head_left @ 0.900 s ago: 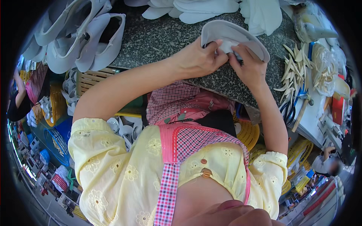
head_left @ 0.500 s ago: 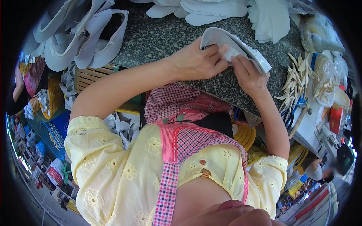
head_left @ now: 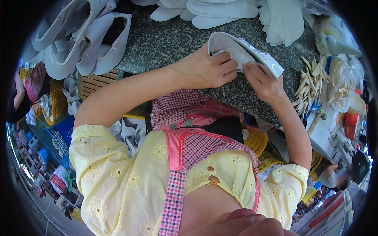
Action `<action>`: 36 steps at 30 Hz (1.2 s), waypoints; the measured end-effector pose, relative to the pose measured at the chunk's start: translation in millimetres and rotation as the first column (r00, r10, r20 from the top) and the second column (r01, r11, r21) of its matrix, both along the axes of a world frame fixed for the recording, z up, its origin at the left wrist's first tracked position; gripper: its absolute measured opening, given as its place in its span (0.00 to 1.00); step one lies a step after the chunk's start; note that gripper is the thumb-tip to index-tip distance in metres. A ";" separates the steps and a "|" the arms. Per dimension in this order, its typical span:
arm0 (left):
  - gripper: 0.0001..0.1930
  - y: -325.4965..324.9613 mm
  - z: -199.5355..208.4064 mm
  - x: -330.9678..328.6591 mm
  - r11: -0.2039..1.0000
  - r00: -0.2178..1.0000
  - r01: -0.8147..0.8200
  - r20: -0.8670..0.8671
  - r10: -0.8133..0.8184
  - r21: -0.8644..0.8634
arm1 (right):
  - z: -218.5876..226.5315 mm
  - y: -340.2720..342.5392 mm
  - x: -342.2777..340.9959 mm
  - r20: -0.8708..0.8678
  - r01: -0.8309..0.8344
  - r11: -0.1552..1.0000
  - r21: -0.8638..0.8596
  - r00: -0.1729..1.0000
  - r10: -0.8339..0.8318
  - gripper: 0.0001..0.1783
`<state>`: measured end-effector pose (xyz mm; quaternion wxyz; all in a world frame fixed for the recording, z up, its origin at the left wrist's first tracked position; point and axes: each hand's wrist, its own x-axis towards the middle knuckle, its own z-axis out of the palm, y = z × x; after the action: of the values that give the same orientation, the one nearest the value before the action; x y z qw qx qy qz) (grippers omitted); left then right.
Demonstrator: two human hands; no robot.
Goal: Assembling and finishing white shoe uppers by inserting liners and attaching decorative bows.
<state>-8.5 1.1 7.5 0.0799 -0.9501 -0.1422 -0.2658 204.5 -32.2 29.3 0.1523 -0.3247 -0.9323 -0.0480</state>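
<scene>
A white shoe upper (head_left: 263, 57), with raised decoration along its outer side, is tilted above the dark speckled table between my hands. My left hand (head_left: 214, 67) is closed, its curled fingers gripping the edge at the rounded end. Part of the upper's inside lining shows beside those fingers. My right hand (head_left: 264, 81) pinches the edge at the other end, thumb and fingers pressed together. The palms hide part of the near edge.
Several white shoes (head_left: 114, 47) stand at the far left. White insole-shaped pieces (head_left: 220, 13) lie along the back of the speckled table (head_left: 165, 43). At right are cream curved strips (head_left: 309, 84) and a clear plastic bag (head_left: 340, 80). A slatted wooden crate (head_left: 94, 83) sits below left.
My left fingers have curled in further and the pale piece by them is less visible. My right forearm has shifted slightly outward. The upper stays nearly in place.
</scene>
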 end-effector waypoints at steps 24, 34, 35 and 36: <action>0.24 -19.0 8.4 14.6 0.904 0.949 -0.306 -0.175 0.263 -0.298 | 12.1 -5.4 -6.2 0.081 -0.012 0.996 -0.088 0.996 0.019 0.15; 0.23 4.5 4.5 5.1 0.980 0.969 -0.095 -0.243 0.052 -0.172 | 7.2 -2.9 5.4 -0.068 0.077 0.983 -0.164 0.994 -0.089 0.12; 0.21 3.7 7.8 5.0 0.978 0.970 -0.091 -0.239 0.044 -0.187 | 6.7 -3.1 6.3 -0.100 0.111 0.968 -0.225 0.986 -0.136 0.13; 0.21 3.0 7.6 4.7 0.978 0.970 -0.091 -0.237 0.045 -0.188 | 7.9 -5.6 4.7 -0.098 0.111 0.968 -0.225 0.986 -0.136 0.13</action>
<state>-3.8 4.2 15.1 0.0104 -0.9724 -0.1900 -0.1348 209.2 -37.8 37.2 0.1646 -0.3991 -0.8997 0.0639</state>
